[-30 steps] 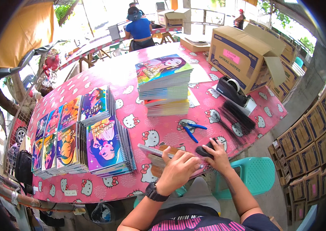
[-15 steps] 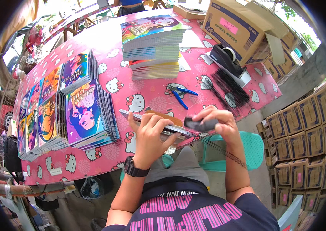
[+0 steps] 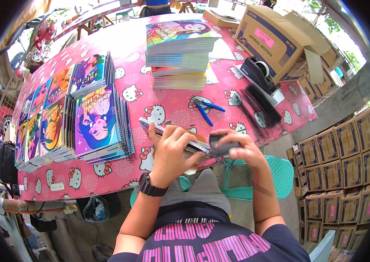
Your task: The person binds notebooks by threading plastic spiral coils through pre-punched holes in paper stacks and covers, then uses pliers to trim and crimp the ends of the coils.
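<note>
My left hand (image 3: 172, 148) is closed over a thin notebook (image 3: 147, 125), tilted at the table's near edge with its punched edge upward. My right hand (image 3: 242, 146) grips a dark block-shaped piece (image 3: 218, 146) against the right end of that edge; its exact kind is unclear. A loose black spiral coil (image 3: 262, 190) trails from there across my right forearm, blurred. Partly hidden behind my left hand lies a brown flat piece (image 3: 192, 129). Beyond my hands rest blue-handled pliers (image 3: 203, 115), and to their right a bundle of black spiral coils (image 3: 263, 107).
Stacks of spiral notebooks (image 3: 97, 124) fill the pink table's left side; a taller notebook stack (image 3: 180, 61) stands at the back. A tape dispenser (image 3: 255, 72) and open carton (image 3: 270, 43) sit back right. A green stool (image 3: 281, 174) and piled cartons (image 3: 338, 161) are right.
My right hand has shifted slightly left and down, with the dark piece now tilted steeper at the notebook's end. The trailing coil has swung and blurred. My left hand keeps its hold.
</note>
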`<move>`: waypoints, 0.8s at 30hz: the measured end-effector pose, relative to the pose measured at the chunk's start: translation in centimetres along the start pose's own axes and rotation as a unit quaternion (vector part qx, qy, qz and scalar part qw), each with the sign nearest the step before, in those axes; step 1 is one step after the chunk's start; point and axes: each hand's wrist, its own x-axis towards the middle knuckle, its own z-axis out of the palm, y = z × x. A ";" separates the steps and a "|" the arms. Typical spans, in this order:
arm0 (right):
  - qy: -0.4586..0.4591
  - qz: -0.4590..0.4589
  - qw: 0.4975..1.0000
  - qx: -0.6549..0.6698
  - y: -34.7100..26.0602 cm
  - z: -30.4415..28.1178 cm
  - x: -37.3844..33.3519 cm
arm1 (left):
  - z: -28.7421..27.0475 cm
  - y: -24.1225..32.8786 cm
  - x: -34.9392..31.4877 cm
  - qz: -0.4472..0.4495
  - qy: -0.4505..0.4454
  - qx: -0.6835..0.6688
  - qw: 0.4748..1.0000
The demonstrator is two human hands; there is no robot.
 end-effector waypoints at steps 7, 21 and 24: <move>-0.014 -0.038 0.997 -0.069 -1.3 -0.2 1.9 | -0.3 -0.2 0.4 0.003 -0.009 -0.021 1.000; -0.050 -0.001 0.994 0.100 -0.2 0.2 4.1 | 0.1 -4.3 -1.7 -0.102 0.228 -0.125 0.960; 0.058 -0.049 0.993 -0.091 -0.3 -1.1 4.7 | 1.8 -5.5 -2.6 -0.190 0.210 -0.363 0.888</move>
